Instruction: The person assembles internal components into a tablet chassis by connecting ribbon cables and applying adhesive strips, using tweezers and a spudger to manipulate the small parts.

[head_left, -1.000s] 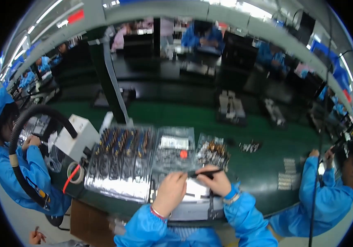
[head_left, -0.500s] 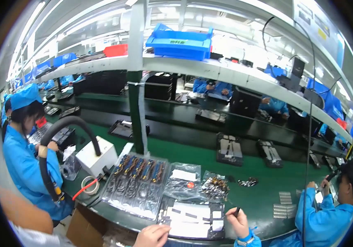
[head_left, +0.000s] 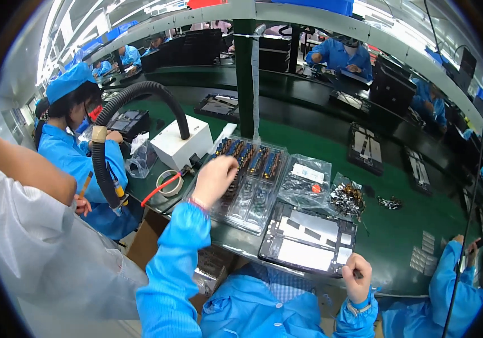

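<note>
Broadly, largest first:

Green workbench (head_left: pixel 421 197): runs left to right under both hands; carries every item below.

Clear blister tray (head_left: pixel 264 203): long axis slants from near right up to far left; far rows hold small blue and copper parts (head_left: pixel 250 155), near pockets look mostly bare.

Dark flat panel (head_left: pixel 309 236): lies just right of the tray, touching or nearly so, directly ahead of the body; pale rectangles on its face.

White box (head_left: pixel 180 143): left of the tray, with a black ribbed hose (head_left: pixel 103 163) arching over it.

Plastic bags of small parts (head_left: pixel 309 177): beyond the panel, right of the tray's far rows.

Left hand (head_left: pixel 214 180): reached forward over the tray's left half, fingers curled down onto the pockets; cannot tell whether anything is pinched, since the palm hides the fingertips.

Right hand (head_left: pixel 358 277): fisted at the panel's near right corner, closed round a thin dark tool (head_left: pixel 358 274); tip not visible.

Key relation: parts rows sit just beyond and right of the left fingertips, along the tray's long axis; left hand far nearer them, right hand well apart, across the panel.
</note>
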Demonstrator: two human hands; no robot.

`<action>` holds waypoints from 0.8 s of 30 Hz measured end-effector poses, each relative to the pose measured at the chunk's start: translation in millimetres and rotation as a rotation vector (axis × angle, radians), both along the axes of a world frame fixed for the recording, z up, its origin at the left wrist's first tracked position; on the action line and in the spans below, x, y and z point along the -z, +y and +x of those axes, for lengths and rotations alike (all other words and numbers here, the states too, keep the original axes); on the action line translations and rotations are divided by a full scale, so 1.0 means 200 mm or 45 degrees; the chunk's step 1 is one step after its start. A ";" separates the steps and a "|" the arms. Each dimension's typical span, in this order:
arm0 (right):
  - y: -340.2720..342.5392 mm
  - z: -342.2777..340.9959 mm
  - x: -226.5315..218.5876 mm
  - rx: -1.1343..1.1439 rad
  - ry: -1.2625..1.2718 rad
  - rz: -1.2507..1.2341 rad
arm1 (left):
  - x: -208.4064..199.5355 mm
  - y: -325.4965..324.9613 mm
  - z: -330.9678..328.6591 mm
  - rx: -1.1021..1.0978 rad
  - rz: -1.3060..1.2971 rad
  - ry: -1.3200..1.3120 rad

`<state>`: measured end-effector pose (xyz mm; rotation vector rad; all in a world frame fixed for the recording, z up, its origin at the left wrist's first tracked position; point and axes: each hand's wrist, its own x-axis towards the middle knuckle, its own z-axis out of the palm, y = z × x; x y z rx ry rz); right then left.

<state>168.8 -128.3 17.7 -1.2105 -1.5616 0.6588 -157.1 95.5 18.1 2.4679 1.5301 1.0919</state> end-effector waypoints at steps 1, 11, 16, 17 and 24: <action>-0.02 -0.01 -0.01 0.041 0.026 -0.007 | 0.02 0.09 -0.02 -0.013 -0.011 0.058; -0.14 0.08 0.08 0.273 0.085 -0.131 | 0.08 0.38 0.05 0.154 -0.084 0.407; -0.09 0.03 0.11 0.247 0.242 -0.221 | 0.08 0.56 0.27 0.092 0.138 0.295; -0.09 0.01 0.10 0.251 0.245 -0.190 | 0.10 0.60 0.28 0.080 0.146 0.283; -0.12 -0.04 0.10 0.226 0.252 -0.173 | 0.19 0.72 0.31 -0.076 0.123 0.608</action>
